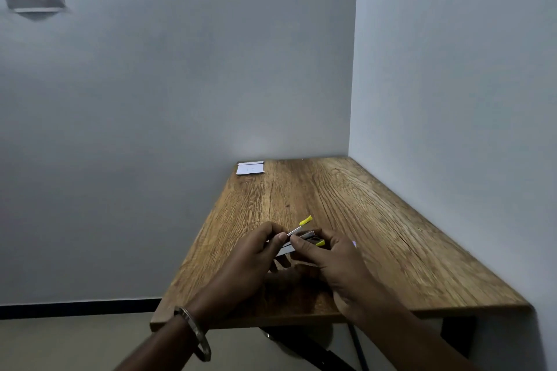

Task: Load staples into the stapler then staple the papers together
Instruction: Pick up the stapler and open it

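Both hands hold a small metal stapler (307,235) with yellow plastic parts just above the near middle of the wooden table (376,220). Its thin pusher rod with a yellow tip (305,221) sticks out up and away. My left hand (256,253) pinches a silvery strip, apparently staples (284,250), at the stapler's near end. My right hand (328,253) grips the stapler body from the right, fingers curled round it. Small white papers (250,168) lie flat at the table's far left corner, well away from both hands.
The table stands in a corner, with walls behind and along its right side. Its left edge and near edge drop to the floor. A metal bangle (194,331) circles my left wrist. Something pale purple (354,243) peeks out behind my right hand.
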